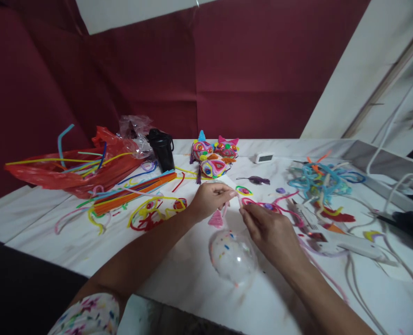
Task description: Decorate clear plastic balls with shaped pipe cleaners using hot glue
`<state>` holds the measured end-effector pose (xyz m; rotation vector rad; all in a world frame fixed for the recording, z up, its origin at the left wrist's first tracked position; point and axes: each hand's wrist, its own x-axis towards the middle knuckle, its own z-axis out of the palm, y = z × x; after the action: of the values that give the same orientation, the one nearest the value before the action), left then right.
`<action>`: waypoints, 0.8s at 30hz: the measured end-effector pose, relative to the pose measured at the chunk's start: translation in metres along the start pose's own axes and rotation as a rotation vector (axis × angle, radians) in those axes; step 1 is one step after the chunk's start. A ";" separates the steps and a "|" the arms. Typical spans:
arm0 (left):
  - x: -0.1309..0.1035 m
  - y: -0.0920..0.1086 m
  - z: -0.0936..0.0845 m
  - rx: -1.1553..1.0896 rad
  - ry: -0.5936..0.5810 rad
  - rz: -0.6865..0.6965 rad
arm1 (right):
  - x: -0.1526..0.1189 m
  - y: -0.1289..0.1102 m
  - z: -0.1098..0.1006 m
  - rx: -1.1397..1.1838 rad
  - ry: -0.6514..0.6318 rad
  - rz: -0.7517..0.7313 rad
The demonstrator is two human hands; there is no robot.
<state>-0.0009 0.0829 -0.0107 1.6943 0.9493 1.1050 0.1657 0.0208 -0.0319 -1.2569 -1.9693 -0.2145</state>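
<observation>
Both of my hands are raised over the middle of the white table. My left hand (pixel 211 200) pinches a pale pink pipe cleaner (pixel 240 201), and my right hand (pixel 271 232) grips the same strip a little lower, its fingers closed. Just below my left hand is a small pink triangle (pixel 216 218) that looks made of coiled pipe cleaner; whether it joins the held strip I cannot tell. Nearer to me lies a clear plastic dome (pixel 232 258) with coloured specks. Beside my right hand are bright pink pipe cleaner loops (pixel 286 207).
A red plastic bag (pixel 77 172) and orange pipe cleaners (pixel 134 195) lie left, near a black cup (pixel 161 151). Decorated figures (pixel 213 160) stand at the back. On the right are tangled blue strips (pixel 321 179), a white glue gun (pixel 349 245) and loose cables.
</observation>
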 end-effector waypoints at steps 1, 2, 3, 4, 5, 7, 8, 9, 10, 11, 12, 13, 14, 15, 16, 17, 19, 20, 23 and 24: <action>0.000 -0.002 0.001 0.007 0.004 0.000 | 0.000 0.000 0.000 -0.002 -0.002 0.003; 0.000 -0.003 0.001 0.008 0.004 -0.001 | 0.000 0.000 0.000 -0.005 -0.006 0.006; 0.001 -0.005 0.001 0.003 -0.001 -0.004 | 0.000 -0.001 0.000 -0.008 -0.007 0.006; 0.001 -0.007 0.001 -0.006 -0.010 -0.008 | -0.001 -0.001 0.000 -0.010 -0.006 0.004; 0.001 -0.008 0.001 -0.015 -0.021 -0.013 | -0.001 -0.001 0.000 -0.011 -0.002 0.000; 0.001 -0.010 0.002 -0.026 -0.027 -0.021 | -0.001 -0.002 0.000 -0.012 0.000 -0.013; 0.001 -0.011 0.002 -0.023 -0.015 -0.018 | -0.001 -0.002 0.000 -0.014 -0.003 -0.019; 0.001 -0.011 0.003 -0.012 0.005 -0.007 | -0.001 -0.002 0.001 -0.018 -0.006 -0.023; 0.000 -0.010 0.004 0.006 0.029 0.012 | -0.002 -0.002 0.001 -0.024 -0.010 -0.026; -0.001 -0.009 0.005 0.030 0.055 0.035 | -0.002 -0.003 0.001 -0.030 -0.015 -0.028; -0.002 -0.009 0.005 0.055 0.078 0.059 | -0.002 -0.003 0.001 -0.035 -0.018 -0.029; -0.003 -0.008 0.006 0.079 0.097 0.079 | -0.002 -0.003 0.001 -0.036 -0.020 -0.030; -0.004 -0.007 0.007 0.098 0.113 0.094 | -0.001 -0.004 0.001 -0.034 -0.021 -0.033; -0.004 -0.006 0.007 0.112 0.127 0.105 | -0.001 -0.005 0.001 -0.029 -0.023 -0.037; -0.005 -0.006 0.008 0.124 0.141 0.114 | -0.001 -0.005 0.001 -0.025 -0.022 -0.044; -0.005 -0.005 0.008 0.135 0.153 0.123 | -0.001 -0.006 0.001 -0.024 -0.021 -0.052; -0.005 -0.005 0.008 0.160 0.170 0.149 | 0.000 -0.007 0.000 -0.028 -0.020 -0.066; -0.005 -0.005 0.008 0.171 0.174 0.161 | 0.000 -0.007 0.000 -0.027 -0.019 -0.068; -0.004 -0.005 0.006 0.167 0.157 0.165 | 0.000 -0.006 0.001 0.000 0.004 -0.044; -0.003 -0.005 0.005 0.147 0.142 0.154 | -0.001 -0.005 0.001 0.015 0.017 -0.033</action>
<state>0.0024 0.0806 -0.0175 1.8527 1.0230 1.2982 0.1609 0.0181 -0.0316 -1.2101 -1.9739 -0.2255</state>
